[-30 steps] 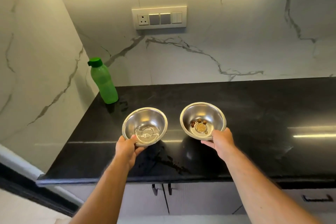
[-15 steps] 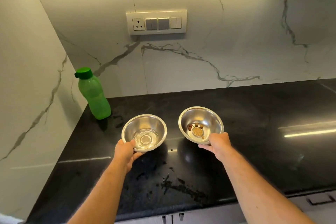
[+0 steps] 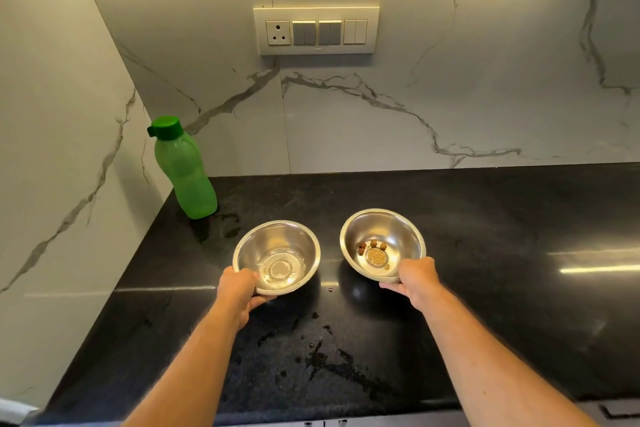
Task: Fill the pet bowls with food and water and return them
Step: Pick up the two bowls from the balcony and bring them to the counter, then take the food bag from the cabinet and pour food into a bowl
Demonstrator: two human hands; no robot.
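Note:
Two small steel bowls are over the black counter (image 3: 485, 236). The left bowl (image 3: 273, 246) has a little water in its bottom, and my left hand (image 3: 239, 291) grips its near rim. A few brown kibble pieces lie in the right bowl (image 3: 384, 232), which tilts slightly toward me. My right hand (image 3: 414, 279) grips that bowl's near right rim. A green water bottle (image 3: 183, 173) with its green cap on stands upright in the back left corner, apart from both bowls.
Water spots and smears lie on the counter in front of the bowls and near the bottle. Marble walls close the back and left sides. A switch panel (image 3: 317, 30) is on the back wall. Drawer fronts show below the counter's front edge.
I have come closer to the counter, and both bowls have moved forward over it and a little lower. Both hands keep their hold on the rims.

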